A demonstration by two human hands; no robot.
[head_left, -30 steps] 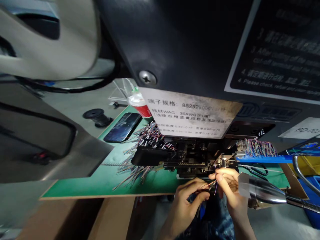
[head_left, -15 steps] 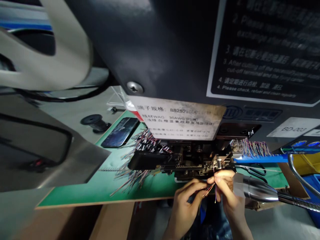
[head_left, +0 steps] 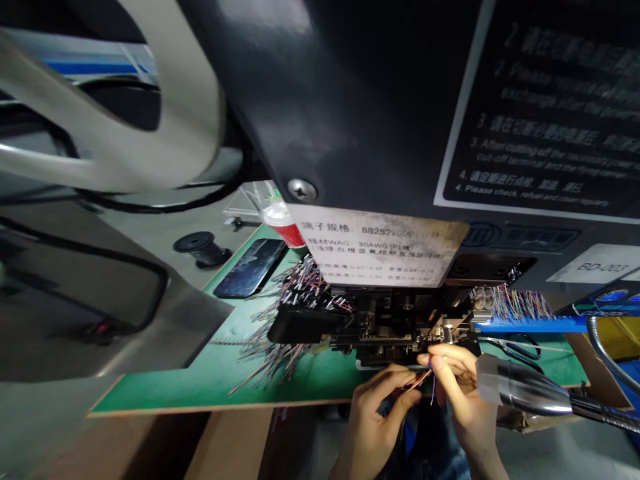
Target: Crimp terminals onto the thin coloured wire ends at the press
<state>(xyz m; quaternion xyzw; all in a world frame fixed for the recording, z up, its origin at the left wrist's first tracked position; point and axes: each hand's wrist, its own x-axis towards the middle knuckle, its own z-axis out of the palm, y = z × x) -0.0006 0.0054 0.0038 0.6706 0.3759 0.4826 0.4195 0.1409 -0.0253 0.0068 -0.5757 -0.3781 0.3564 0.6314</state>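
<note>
**Left hand [head_left: 380, 420] and right hand [head_left: 453, 387] are pinching thin coloured wires [head_left: 419, 381].**
Both grips are closing on them just below the black metal crimping machine [head_left: 395, 330].

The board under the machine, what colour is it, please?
The board is green, seen in the head view.

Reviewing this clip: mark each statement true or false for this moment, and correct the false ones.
1. The left hand and right hand both pinch thin coloured wires. True.
2. Scissors lie on the phone. False: the scissors lie at right on the green board, the phone at left.
3. A blue comb rack holds a row of coloured wires. True.
4. A chrome gooseneck lamp head sits between the hands. False: it is to the right of the right hand.
</note>
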